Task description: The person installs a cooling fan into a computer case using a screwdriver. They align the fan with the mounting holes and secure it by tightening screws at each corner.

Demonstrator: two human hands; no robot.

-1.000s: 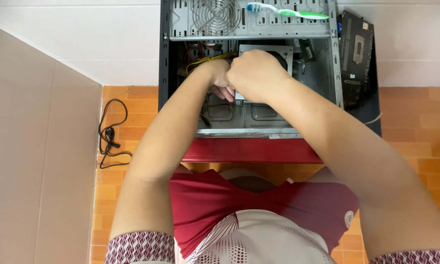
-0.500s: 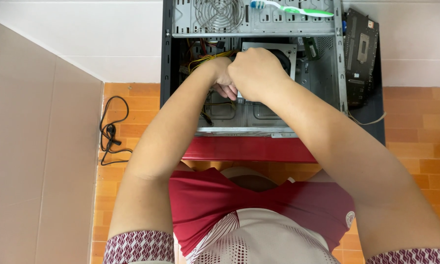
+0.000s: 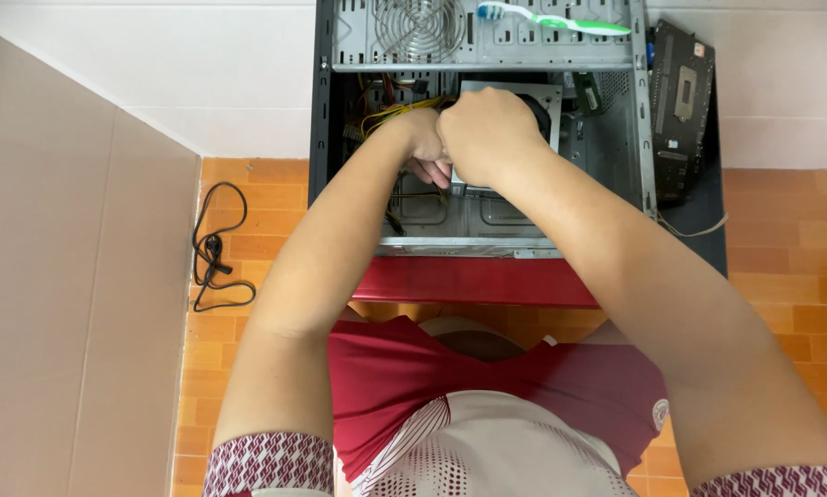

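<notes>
Head view, looking straight down, and both hands are deep inside an open computer case [image 3: 487, 235] lying on its side at the top centre of the frame. The right hand [image 3: 492, 138] is balled into a fist over the middle of the case, fingers curled together, and it seems to be clamped on something small and pale just beneath it, though the hand hides what it is, so I cannot tell for sure. The left hand [image 3: 424, 147] presses right up against it from the left, fingers tucked down toward the case floor; whether it grips anything is hidden too. Just behind the fist sits a grey metal unit with a round dark fan [image 3: 542, 101], and yellow wires [image 3: 390, 112] spill out at the upper left of the case interior. A green and white toothbrush [image 3: 551, 18] lies across the case's top panel, beside a round fan grille [image 3: 420, 25]. To the upper right, a dark circuit board [image 3: 682, 106] lies just beside the case. The case rests on a red stand [image 3: 473, 281] over orange floor tiles [image 3: 781, 248], with a white tiled wall [image 3: 202, 74] above, a beige panel [image 3: 64, 276] filling the left, and a coiled black cable [image 3: 216, 248] on the floor at middle left.
</notes>
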